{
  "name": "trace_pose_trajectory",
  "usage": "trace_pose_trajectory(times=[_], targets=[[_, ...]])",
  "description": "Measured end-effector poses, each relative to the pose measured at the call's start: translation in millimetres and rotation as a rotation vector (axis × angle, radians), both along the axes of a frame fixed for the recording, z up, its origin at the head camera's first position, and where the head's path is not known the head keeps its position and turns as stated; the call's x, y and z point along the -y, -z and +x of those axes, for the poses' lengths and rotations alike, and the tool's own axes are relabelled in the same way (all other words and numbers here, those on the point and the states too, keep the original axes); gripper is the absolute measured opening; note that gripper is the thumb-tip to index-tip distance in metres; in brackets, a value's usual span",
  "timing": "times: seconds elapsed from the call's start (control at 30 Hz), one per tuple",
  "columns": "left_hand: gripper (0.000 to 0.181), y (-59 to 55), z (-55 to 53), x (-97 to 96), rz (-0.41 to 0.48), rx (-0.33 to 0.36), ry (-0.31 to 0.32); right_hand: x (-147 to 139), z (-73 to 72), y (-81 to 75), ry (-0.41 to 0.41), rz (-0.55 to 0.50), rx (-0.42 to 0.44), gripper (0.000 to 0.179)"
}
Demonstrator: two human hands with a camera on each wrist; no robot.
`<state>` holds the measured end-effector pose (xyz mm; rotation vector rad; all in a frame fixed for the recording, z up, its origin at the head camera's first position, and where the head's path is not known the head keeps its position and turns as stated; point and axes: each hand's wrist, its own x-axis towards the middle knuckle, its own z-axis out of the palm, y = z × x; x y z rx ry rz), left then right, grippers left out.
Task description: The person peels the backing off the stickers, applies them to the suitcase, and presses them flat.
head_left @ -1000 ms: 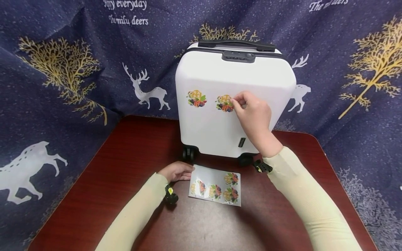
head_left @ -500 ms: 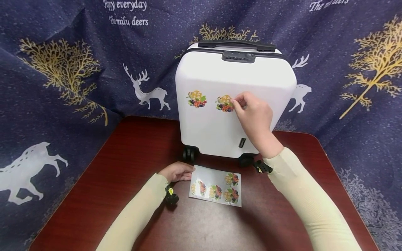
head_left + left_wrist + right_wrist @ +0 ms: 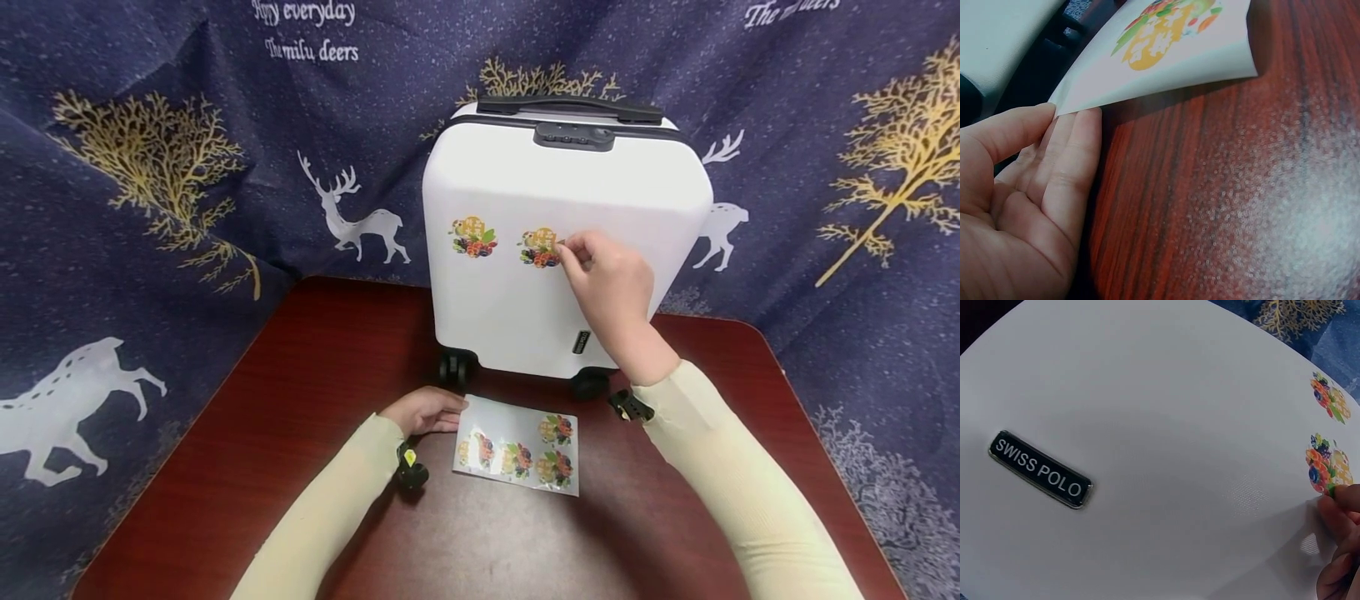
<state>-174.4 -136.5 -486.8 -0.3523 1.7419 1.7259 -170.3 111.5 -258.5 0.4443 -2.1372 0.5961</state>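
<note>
A white suitcase [image 3: 502,317] stands upright, with two fruit-patterned stickers on its front. My right hand [image 3: 611,279] is at the right edge of the second sticker [image 3: 537,248], thumb and forefinger pinching its leaf tip. That sticker lies against the shell in the right wrist view. The first sticker [image 3: 473,237] sits to its left at about the same height. Down on the table, my left hand [image 3: 426,412] pinches the upper left corner of a sticker sheet [image 3: 504,422] between thumb and fingers. Several fruit stickers remain on the sheet, whose near edge bows up in the left wrist view.
A dark red wooden table [image 3: 337,333] bears everything. Behind it hangs a blue cloth [image 3: 390,100] printed with deer and golden trees. The suitcase has a black handle [image 3: 570,104], a combination lock [image 3: 573,136], black wheels [image 3: 454,367] and a SWISS POLO badge [image 3: 1041,469].
The right fingertips have shifted slightly downward at the second sticker's right edge, uncovering a little more of it. The left hand and sheet stay put; the head view has moved a touch.
</note>
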Motion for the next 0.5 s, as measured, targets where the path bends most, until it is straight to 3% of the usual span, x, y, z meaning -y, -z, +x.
trace_pose_trajectory(times=[0.5], targets=[[0.018,-1.6,1.6,-0.6,-0.005,-0.011,-0.002,-6.4,2.5,13.3,-0.053,0.038,0.047,0.016]])
